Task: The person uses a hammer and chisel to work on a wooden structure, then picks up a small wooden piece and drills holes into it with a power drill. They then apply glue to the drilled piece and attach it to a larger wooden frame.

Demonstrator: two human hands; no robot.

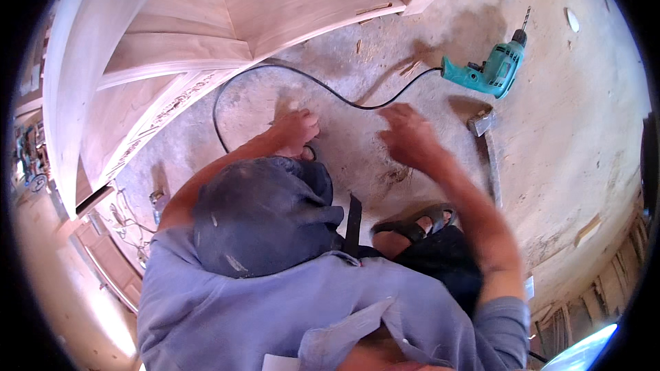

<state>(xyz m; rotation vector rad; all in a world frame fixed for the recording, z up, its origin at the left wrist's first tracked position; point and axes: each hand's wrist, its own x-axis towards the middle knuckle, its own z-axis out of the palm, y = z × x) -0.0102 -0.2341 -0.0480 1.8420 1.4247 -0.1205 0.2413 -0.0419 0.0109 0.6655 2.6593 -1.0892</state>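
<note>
left hand (297,130) curled on floor (570,165), grip unclear; right hand (405,134) open, blurred, near cord (275,72): may snag, dragging drill (491,69).

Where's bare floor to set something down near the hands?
Free: dusty floor between the left hand and right hand, below the black cable; also right of the hammer. Crowded: around the teal electric drill and pale wooden panels.

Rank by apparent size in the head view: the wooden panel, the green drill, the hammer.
1. wooden panel, by far the largest.
2. green drill and hammer look alike in length; the hammer is partly in shadow, so no ranking between them.
</note>
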